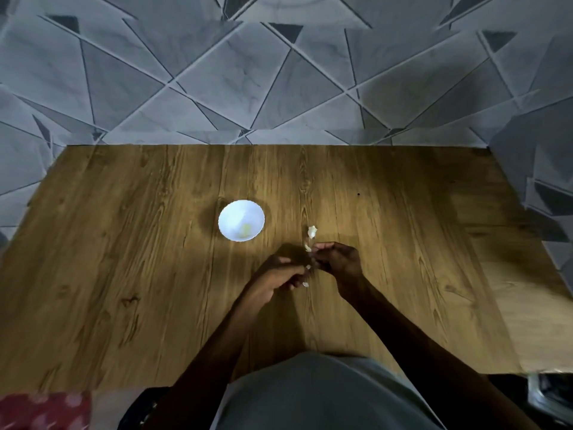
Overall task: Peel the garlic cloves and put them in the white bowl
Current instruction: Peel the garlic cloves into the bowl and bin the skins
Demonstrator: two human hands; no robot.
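While peeling low over the surface, garlic clove between both hands.
From left: white bowl holding one peeled clove; left hand, fingers curled on the garlic clove; loose white scrap lying beyond; right hand, fingers pinching the clove's skin. Small, light, firm, likely slippery when bare; papery skin best taken at loose tip.

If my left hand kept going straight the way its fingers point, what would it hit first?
Likely the garlic clove pinched between both hands, then right away the right hand's fingers; the left hand points up and right at them. Depth is unclear.
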